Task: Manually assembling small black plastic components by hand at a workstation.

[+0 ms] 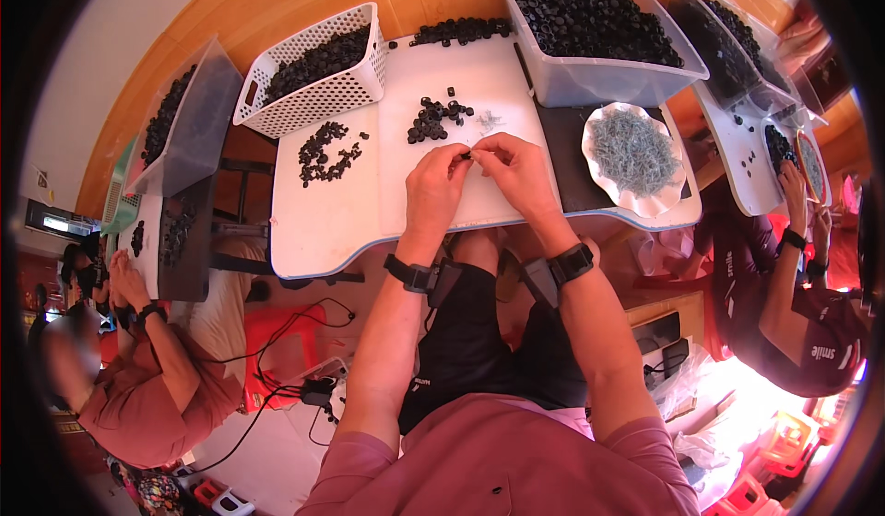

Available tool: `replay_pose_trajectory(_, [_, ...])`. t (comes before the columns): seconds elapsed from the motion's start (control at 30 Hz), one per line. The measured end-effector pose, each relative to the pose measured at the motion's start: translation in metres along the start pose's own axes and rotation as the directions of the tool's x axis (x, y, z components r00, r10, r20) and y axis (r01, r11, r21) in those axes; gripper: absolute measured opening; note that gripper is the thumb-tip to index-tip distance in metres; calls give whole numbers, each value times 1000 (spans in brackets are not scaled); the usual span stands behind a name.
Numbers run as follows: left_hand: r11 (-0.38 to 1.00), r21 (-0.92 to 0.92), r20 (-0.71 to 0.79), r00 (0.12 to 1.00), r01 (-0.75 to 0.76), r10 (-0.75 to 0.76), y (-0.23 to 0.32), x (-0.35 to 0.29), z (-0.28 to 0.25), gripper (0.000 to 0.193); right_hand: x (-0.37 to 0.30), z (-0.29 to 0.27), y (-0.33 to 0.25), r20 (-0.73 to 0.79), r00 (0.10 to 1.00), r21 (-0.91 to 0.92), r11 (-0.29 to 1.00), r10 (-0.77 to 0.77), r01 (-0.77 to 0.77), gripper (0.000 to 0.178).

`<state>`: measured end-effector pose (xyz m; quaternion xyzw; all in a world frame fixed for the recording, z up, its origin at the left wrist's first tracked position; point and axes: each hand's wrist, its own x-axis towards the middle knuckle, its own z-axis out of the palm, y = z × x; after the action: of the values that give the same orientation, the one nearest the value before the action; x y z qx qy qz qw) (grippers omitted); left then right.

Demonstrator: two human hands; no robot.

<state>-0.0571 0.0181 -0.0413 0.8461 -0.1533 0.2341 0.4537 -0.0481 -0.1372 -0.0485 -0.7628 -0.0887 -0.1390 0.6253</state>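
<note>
My left hand and my right hand meet over the white table, fingertips pinched together. Between them is a small black part, held by the left fingers. The right fingers are closed against it; anything else in them is too small to make out. Just beyond my hands lie a loose pile of small black parts and a little heap of thin silvery pieces. Off to the left, more black parts are scattered in a rough ring.
A white perforated basket and a clear bin, both full of black parts, stand at the back. At right, a scalloped white dish holds silvery pieces on a black mat. Other people work at tables on both sides.
</note>
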Motion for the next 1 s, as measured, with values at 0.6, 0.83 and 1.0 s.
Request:
replay_pose_trajectory(0.6, [995,-72,41,997,63,-60,2,1,-2,19,0,0,-1,36,998,-23,998,52,-51,16])
replay_pose_trajectory(0.83, [907,-338,40,967,251,-253,-1,4,-1,19,2,-8,2,74,991,240,962,115,-130,13])
replay_pose_trajectory(1.0, [922,-278,104,963,270,-250,0,7,-9,18,3,-10,-3,139,983,303,940,117,-155,16])
